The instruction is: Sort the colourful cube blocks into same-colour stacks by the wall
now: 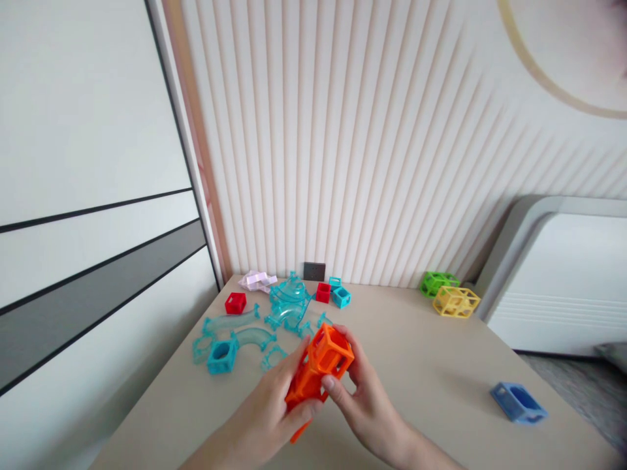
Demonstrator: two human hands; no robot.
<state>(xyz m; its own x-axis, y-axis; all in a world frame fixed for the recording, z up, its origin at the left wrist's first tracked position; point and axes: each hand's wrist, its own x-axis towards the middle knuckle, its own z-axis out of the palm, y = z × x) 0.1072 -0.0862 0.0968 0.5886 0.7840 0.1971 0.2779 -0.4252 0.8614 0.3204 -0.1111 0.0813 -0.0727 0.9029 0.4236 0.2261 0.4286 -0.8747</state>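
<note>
Both hands grip an orange open-framed plastic block piece [326, 356], held tilted above the front of the table. My left hand [279, 401] wraps its lower left part, with the thumb across the front. My right hand [365, 398] closes on its upper right side, the thumb pressing on the front face. The piece looks like joined hollow cubes; I cannot tell whether it is one part or several. Left of the hands lie a teal hollow cube [222, 356] and a clear teal curved track [255, 337].
On the table [416, 365], more clear teal tracks [289, 300] lie at the back left, near red cubes [236, 303], teal cubes [341, 297] and lilac pieces [257, 281]. Green [437, 283] and yellow frames [456, 301] stand back right. A blue block [518, 403] sits near the right edge.
</note>
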